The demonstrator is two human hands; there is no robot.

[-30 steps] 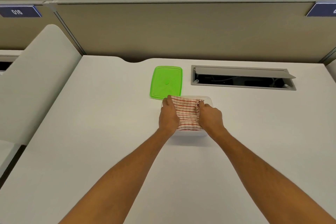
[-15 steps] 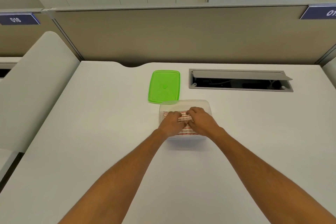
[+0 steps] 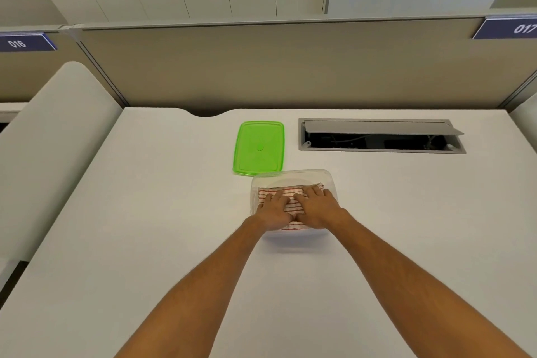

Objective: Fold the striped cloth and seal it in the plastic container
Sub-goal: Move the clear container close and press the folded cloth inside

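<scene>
So both hands are flat inside the clear, rounded-corner rectangular plastic container (image 3: 293,176), palms down on the folded white cloth with thin red stripes (image 3: 268,193). The left hand (image 3: 274,211) sits on the left half of the cloth and the right hand (image 3: 316,208) on the right half, thumbs just about touching in the middle, fingers spread and pointing toward the far edge of the desk. Neither hand is pinching or gripping anything, they're open and lying flat on the fabric. The cloth looks soft and a bit rumpled at its far right corner, and it fills most of the container's floor, though a strip of bare see-through bottom shows along the far wall. The container itself sits on the smooth matte white desk (image 3: 145,241), roughly mid-width and closer to the far edge than the near one. The bright green translucent plastic lid (image 3: 258,148), a flat rectangle with rounded corners, a raised rim and a small bump in the centre, lies on the desk just beyond the container's far left corner, its near edge right up against the container rim or slightly tucked behind it, can't tell which. To the right of the lid there's a grey metal cable tray (image 3: 380,136) recessed into the desk, flap propped open, dark inside. A beige partition panel (image 3: 290,67) runs along the desk's far edge.
</scene>
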